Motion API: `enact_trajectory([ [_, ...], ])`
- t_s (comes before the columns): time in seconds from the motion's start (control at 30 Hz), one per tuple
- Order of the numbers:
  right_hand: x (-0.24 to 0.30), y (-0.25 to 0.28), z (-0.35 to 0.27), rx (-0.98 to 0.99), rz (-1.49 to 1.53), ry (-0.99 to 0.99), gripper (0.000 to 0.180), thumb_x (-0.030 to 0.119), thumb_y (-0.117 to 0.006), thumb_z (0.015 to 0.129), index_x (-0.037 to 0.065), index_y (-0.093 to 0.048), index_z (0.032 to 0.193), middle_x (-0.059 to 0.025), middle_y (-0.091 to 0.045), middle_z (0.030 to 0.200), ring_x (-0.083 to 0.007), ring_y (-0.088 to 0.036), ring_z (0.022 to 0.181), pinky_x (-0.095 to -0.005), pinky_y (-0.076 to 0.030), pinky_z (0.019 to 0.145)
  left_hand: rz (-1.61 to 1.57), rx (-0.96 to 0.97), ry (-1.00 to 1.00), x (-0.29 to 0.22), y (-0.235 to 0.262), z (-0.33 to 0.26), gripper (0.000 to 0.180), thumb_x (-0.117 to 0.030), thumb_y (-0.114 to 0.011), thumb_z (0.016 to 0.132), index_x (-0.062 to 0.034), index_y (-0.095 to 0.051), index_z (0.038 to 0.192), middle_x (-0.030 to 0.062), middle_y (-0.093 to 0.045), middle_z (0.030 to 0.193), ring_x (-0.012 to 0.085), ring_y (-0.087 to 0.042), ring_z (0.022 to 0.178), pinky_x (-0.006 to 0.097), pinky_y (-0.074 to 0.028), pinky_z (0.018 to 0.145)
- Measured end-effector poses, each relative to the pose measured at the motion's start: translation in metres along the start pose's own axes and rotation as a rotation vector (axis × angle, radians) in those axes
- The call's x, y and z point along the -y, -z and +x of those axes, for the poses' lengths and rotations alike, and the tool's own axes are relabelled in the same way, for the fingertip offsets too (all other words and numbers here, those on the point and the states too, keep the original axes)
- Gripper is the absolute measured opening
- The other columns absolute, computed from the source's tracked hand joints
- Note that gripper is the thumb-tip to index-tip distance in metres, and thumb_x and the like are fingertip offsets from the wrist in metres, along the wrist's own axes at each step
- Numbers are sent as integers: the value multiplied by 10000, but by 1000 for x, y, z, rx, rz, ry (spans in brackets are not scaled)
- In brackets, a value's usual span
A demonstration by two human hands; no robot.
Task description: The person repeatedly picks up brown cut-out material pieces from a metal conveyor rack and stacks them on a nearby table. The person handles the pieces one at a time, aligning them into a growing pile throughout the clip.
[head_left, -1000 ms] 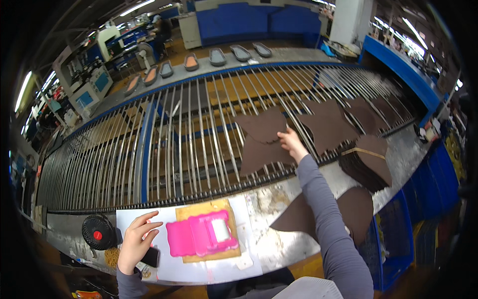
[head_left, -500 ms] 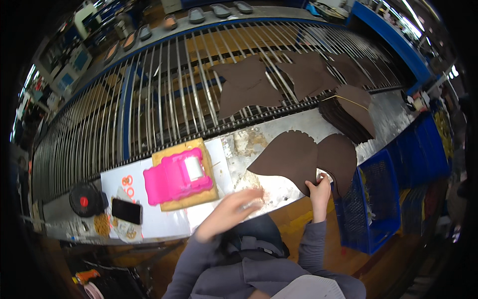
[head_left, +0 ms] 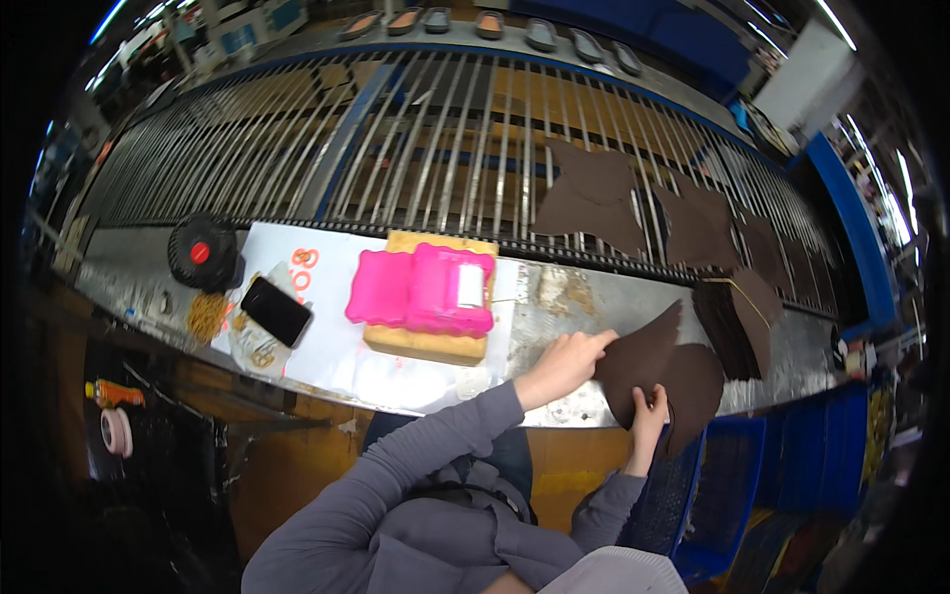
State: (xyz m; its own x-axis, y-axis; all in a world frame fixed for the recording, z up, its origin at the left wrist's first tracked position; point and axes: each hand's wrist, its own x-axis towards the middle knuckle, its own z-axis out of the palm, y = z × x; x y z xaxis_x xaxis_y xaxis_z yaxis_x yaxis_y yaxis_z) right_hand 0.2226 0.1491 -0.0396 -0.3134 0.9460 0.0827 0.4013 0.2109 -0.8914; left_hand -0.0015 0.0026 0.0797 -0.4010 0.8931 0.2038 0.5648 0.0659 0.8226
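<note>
While both hands meet at the table (head_left: 792,366) edge, left hand (head_left: 566,361) presses on a brown leather piece (head_left: 661,381), grip closed over its left edge; right hand (head_left: 648,408) pinches its lower edge. Stack of cut pieces (head_left: 737,317) just beside, pink mould (head_left: 421,290) left.

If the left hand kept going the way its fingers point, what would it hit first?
The left hand points right, fingers already at the edge of the brown leather piece that the right hand holds. Beyond that, probably the leather stack; depth is unclear.
</note>
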Motion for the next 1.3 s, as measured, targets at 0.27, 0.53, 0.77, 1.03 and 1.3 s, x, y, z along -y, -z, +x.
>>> enact_trajectory([
  [0.27,193,-62,-1,204,791,556,447,-91,-586,904,22,-554,1335,-108,-660,1058,-137,-627,961,-249,-488,828,-56,-393,-288,-34,199,-56,367,-5,-652,899,-13,-569,1256,154,-594,1314,258,-637,1134,338,-511,970],
  [0.53,314,-154,15,707,240,1144,402,-67,-702,775,58,-707,1157,-76,-580,871,-197,-563,731,-301,-453,638,478,-319,-119,-12,327,-148,296,64,-692,792,-22,-726,1074,100,-656,893,210,-637,786,305,-492,679],
  [0.77,315,-188,0,851,220,1095,413,-69,-665,789,70,-693,1177,-93,-591,909,-223,-603,783,-319,-501,679,504,-360,-120,4,339,-175,289,51,-690,803,-21,-727,1080,99,-682,893,212,-661,768,292,-509,674],
  [1.03,303,-193,-2,794,222,1094,373,-75,-689,786,53,-711,1136,-100,-647,930,-215,-633,797,-309,-508,689,461,-329,-119,12,336,-173,282,59,-698,796,-13,-729,1067,105,-701,940,218,-684,816,292,-525,696],
  [1.3,263,-160,8,661,188,1007,310,-67,-683,799,55,-734,1080,-100,-679,903,-224,-644,774,-298,-500,667,400,-210,-173,28,307,-141,288,63,-689,786,-14,-729,1060,132,-705,939,268,-694,836,319,-540,721],
])
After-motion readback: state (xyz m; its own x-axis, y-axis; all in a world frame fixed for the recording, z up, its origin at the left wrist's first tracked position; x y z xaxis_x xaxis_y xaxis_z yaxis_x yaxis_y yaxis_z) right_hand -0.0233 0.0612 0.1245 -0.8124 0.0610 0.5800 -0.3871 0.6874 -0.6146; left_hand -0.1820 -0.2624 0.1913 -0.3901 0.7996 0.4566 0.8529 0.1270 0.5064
